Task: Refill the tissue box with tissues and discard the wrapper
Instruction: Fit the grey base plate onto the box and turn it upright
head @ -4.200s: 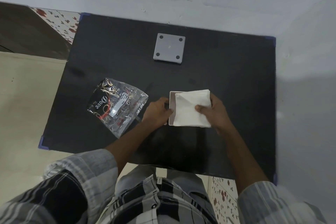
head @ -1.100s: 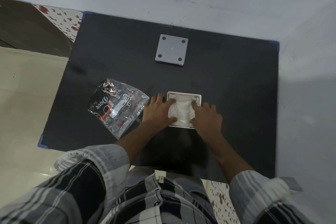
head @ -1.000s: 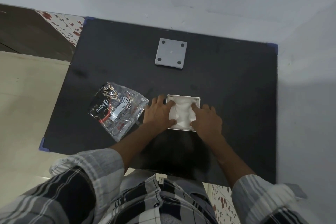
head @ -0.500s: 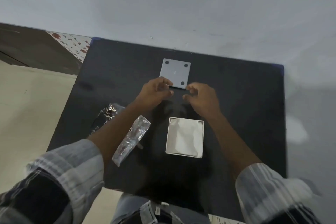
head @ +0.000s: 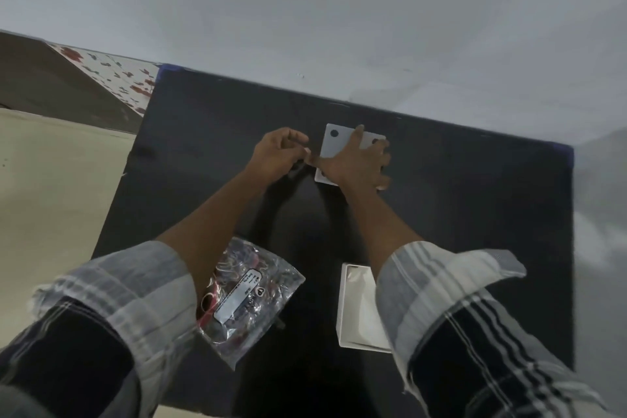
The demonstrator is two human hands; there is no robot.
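From the head camera I judge the filling itself done and the closing step in hand: the white tissue box (head: pixel 356 312) sits open on the near part of the black desk (head: pixel 475 200), with the tissues (head: pixel 359 295) packed inside it, partly hidden by the right sleeve (head: pixel 451 299). Both arms reach to the far side, where the grey square cover (head: pixel 334 146) with dark round feet lies near the wall.

My right hand (head: pixel 356 164) is spread wide and flat over the cover, fingers splayed across its top and over its right edge; I cannot tell whether it has lifted it off the desk yet. My left hand (head: pixel 280 154) is half curled just beside the cover's left edge, fingertips pinched narrow near the right thumb, holding nothing that I can make out.

The next move, I think, calls for getting fingers under the thin plate, carrying it back and seating it squarely on the box.

The empty clear wrapper (head: pixel 247 299) with its printed label lies on the desk left of the box, under my left forearm, not yet discarded.
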